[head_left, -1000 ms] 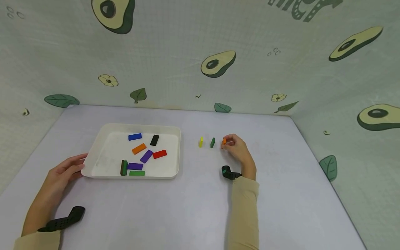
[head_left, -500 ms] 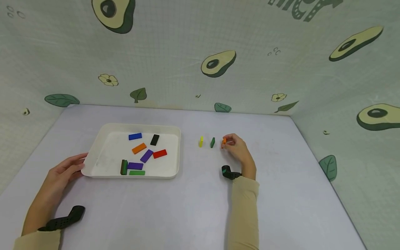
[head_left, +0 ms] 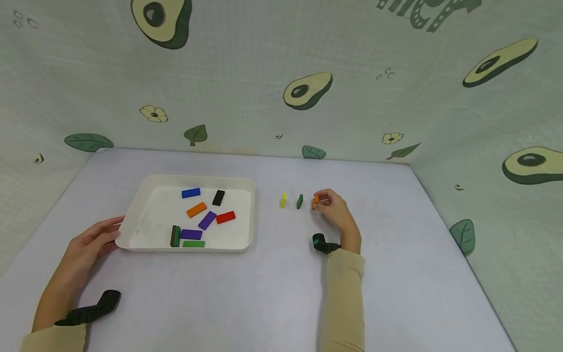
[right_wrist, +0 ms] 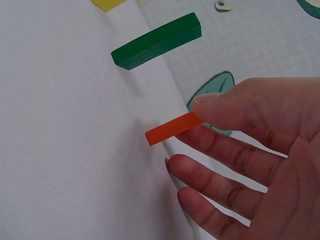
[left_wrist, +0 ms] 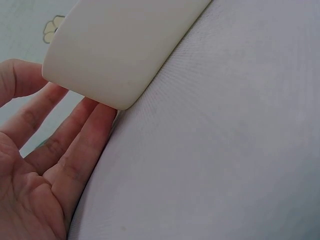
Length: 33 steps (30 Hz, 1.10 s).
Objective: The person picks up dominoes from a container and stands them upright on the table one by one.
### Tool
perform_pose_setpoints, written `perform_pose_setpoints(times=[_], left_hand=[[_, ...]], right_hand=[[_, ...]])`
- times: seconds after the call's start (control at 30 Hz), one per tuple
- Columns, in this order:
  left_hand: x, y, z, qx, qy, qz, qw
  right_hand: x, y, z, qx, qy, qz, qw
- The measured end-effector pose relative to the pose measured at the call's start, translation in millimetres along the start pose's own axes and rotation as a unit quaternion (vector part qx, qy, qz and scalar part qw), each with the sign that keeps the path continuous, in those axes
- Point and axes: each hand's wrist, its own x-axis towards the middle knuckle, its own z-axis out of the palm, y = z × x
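In the head view, my left hand [head_left: 91, 241] is at the left end of a white tray [head_left: 184, 250]. Its fingers are fairly straight, with fingertips against the tray's outer wall [left_wrist: 115, 55] and the thumb by the rim. My right hand [head_left: 335, 211] pinches a small orange block [right_wrist: 172, 128] between thumb and index finger; the block stands on end at the table. The other fingers curve loosely below it. Just left of that hand stand a dark green block [head_left: 300, 201] and a yellow block [head_left: 283, 200], both upright and spaced apart in a row.
Several blocks lie in the tray, among them blue [head_left: 191, 193], black [head_left: 218, 197], orange [head_left: 196, 209], red [head_left: 226, 217] and purple [head_left: 191, 234]. A brown block [head_left: 173, 235] touches a green one near the front wall. A patterned cloth [head_left: 246, 127] hangs behind the white table [head_left: 246, 303].
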Motion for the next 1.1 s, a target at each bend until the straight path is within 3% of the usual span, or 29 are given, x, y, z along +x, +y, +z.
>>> perform_pose_setpoints(times=[0.3,0.83,1.1], left_hand=[[0.7,0.7,-0.5,-0.012,-0.004,0.014,0.9998],[-4.1,-0.8,-1.2,0.007,0.005,0.003,1.0000],[-2.2,-3.0,2.2,-0.008,-0.007,0.018,0.9998]], right_hand=[[0.6,-2.9,-0.4,0.000,-0.004,-0.006,1.000],[-5.6,-9.7,-4.5,-0.015,-0.008,-0.007,1.000],[-17.2,-32.6,-15.7,-0.043,0.020,-0.074,0.996]])
